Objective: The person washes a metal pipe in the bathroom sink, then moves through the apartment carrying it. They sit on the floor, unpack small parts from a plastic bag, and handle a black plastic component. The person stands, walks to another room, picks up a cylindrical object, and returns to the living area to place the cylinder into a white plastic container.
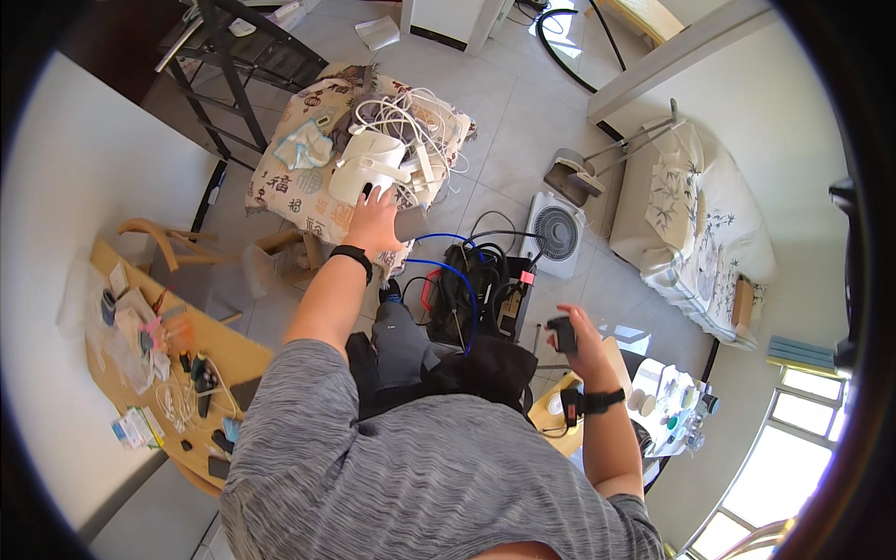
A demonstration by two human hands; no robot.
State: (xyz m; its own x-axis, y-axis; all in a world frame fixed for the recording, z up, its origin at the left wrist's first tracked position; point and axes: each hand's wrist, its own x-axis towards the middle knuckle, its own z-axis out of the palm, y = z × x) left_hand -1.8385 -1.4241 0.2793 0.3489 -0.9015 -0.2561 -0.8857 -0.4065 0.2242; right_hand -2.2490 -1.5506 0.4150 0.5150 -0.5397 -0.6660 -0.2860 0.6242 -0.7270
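Observation:
My left hand [373,227] reaches over the near edge of a cloth-covered seat [280,187]. Its thumb and fingers bracket a plain grey block-like thing [412,223], whose kind I cannot make out; the hand appears closed on it. Just beyond the fingertips sits a rounded white appliance [359,168], with white cables [397,114] heaped behind it. A crumpled white and light-blue cloth [303,145] lies to its left. On the right, my right hand [585,347] is raised, its fingers round a small black object [564,334]. Dark bands circle both wrists.
A black bag [453,303] with black and blue cables lies before me. A square white fan [556,233] stands right of it. Left is a cluttered wooden table [219,350]; a dark ladder [229,84] stands at the back left, a covered sofa [691,215] at right.

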